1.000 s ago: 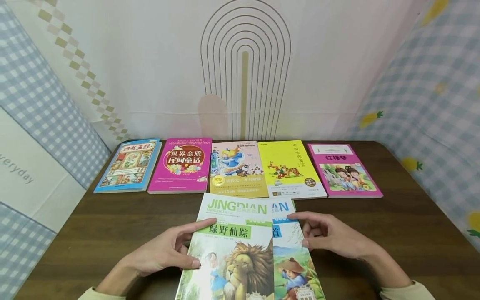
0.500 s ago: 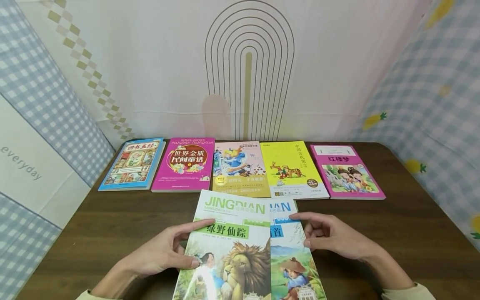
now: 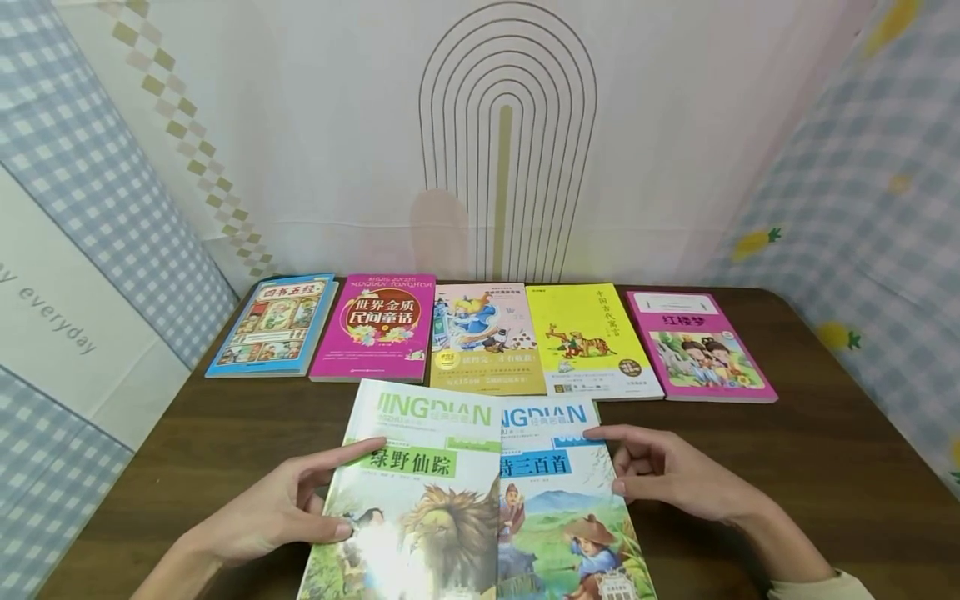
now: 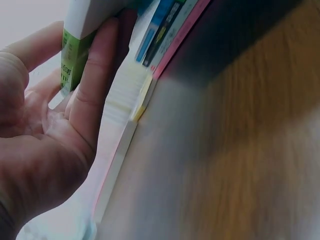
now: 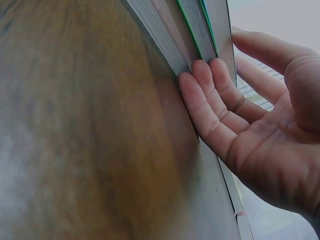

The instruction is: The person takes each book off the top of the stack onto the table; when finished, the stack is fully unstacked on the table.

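Note:
My left hand grips a storybook with a green title band and a lion on the cover by its left edge, thumb on top. The left wrist view shows its green spine between my fingers. This book overlaps the left part of a blue-banded book, which lies on a stack of several books. Right of the stack, my right hand touches its edge, index finger and thumb at the cover's side. In the right wrist view three fingertips rest on the stacked page edges.
Along the back of the brown table lie several books in a row: blue, magenta, pink and gold, yellow and pink. A patterned cloth hangs behind them.
My left hand has moved left with the green-banded book, uncovering more of the blue-banded cover beneath. My right hand has stayed at the stack's right edge. The view has shifted slightly.

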A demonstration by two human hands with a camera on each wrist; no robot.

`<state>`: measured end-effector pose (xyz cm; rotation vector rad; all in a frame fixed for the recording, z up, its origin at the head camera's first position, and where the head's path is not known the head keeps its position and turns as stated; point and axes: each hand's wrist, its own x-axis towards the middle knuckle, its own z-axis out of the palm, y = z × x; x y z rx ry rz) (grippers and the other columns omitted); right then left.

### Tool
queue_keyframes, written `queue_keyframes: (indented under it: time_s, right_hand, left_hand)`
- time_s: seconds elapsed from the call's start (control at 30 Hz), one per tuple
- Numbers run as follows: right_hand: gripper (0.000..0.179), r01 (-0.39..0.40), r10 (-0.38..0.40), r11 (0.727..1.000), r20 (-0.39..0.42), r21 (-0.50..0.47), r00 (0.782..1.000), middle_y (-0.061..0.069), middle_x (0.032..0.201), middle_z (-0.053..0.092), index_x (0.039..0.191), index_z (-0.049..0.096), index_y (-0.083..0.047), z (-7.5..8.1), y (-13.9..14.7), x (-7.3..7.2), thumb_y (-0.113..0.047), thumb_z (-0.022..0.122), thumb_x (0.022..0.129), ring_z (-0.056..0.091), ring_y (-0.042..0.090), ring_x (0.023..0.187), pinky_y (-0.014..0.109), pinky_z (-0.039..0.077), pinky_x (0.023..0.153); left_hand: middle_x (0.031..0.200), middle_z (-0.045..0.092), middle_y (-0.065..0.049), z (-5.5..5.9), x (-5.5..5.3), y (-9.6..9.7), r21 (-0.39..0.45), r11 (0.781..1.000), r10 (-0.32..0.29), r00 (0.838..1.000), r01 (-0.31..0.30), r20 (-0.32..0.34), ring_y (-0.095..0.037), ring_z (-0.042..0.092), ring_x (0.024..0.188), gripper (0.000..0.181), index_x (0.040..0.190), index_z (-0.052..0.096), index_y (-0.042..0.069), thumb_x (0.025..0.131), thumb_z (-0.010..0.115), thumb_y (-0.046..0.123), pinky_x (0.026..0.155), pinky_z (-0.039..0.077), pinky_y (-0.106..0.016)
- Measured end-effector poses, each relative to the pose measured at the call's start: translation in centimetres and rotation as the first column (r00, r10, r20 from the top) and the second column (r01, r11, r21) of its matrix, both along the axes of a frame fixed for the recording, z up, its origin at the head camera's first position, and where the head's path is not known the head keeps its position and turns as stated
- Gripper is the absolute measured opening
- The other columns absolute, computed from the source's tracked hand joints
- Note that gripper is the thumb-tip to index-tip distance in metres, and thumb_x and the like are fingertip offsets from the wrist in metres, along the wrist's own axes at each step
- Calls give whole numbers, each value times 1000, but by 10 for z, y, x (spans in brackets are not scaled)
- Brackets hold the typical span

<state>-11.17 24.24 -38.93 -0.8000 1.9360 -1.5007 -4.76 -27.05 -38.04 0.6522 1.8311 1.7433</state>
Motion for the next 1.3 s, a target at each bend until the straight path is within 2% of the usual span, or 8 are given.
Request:
queue_keyframes:
  time_s: [0.27, 0.33, 0.5, 0.9, 0.97, 1.13, 1.17, 1.3]
  right_hand:
    - [55, -3, 3, 1000, -7, 0, 1000, 11, 101, 65, 159, 43, -2, 0, -1, 0, -1, 58, 106, 60, 11, 77, 31, 58, 70]
    - [55, 1, -1, 1000, -6, 6, 1000, 11, 101, 65, 159, 43, -2, 0, 0, 0, -1, 58, 106, 60, 13, 76, 31, 58, 70]
    - [55, 6, -6, 1000, 0, 24, 1000, 13, 101, 64, 159, 44, -3, 0, 0, 1, -2, 59, 106, 60, 19, 77, 32, 57, 70]
    - [55, 28, -27, 997, -5, 75, 1000, 16, 104, 61, 159, 45, -6, 1, 0, 0, -5, 60, 106, 58, 21, 79, 32, 54, 68]
    - [55, 22, -22, 997, -5, 72, 1000, 17, 105, 62, 159, 44, -5, 1, 0, 0, -5, 60, 106, 59, 22, 80, 33, 54, 68]
    - [56, 21, -22, 997, 7, 70, 1000, 17, 105, 62, 159, 44, -5, 1, 0, -1, -5, 60, 106, 60, 21, 82, 32, 55, 70]
    - [56, 21, -22, 997, 7, 71, 1000, 17, 105, 62, 159, 44, -5, 2, 0, -1, -5, 60, 106, 60, 21, 82, 31, 55, 71]
    - [56, 20, -20, 997, -5, 69, 1000, 16, 105, 62, 160, 43, -5, 2, 0, -1, -5, 60, 106, 59, 21, 81, 32, 54, 69]
  left_hand:
    - [131, 62, 17, -5, 12, -39, -26, 998, 52, 998, -51, 43, -21, 21, 48, 77, 168, 27, 12, 102, 61, -5, 43, 29, -38]
    - [158, 45, 24, -9, 14, -48, -41, 997, 61, 996, -59, 58, -25, 22, 49, 76, 169, 27, 13, 102, 61, -5, 48, 39, -35]
    - [161, 39, 33, -15, 17, -70, -65, 995, 79, 994, -74, 76, -31, 24, 52, 76, 169, 24, 12, 103, 59, -5, 66, 54, -27]
    - [160, 33, 38, -16, 20, -128, -143, 988, 63, 994, -49, 95, -33, 27, 62, 77, 171, 17, 14, 105, 51, -7, 73, 51, -32]
    - [157, 32, 41, -18, 21, -137, -174, 983, 76, 991, -56, 108, -23, 36, 65, 77, 171, 16, 15, 106, 51, -6, 76, 51, -30]
    - [150, 40, 26, -20, 22, -153, -226, 971, 92, 992, -70, 86, -19, 42, 74, 76, 171, 16, 15, 106, 50, -5, 69, 48, -31]
    - [148, 41, 21, -19, 22, -156, -220, 973, 87, 993, -66, 85, -30, 35, 71, 76, 171, 16, 14, 106, 49, -6, 64, 47, -35]
    - [127, 55, 15, -16, 19, -165, -210, 977, 60, 995, -42, 81, -33, 25, 61, 76, 171, 17, 18, 106, 49, -7, 57, 43, -34]
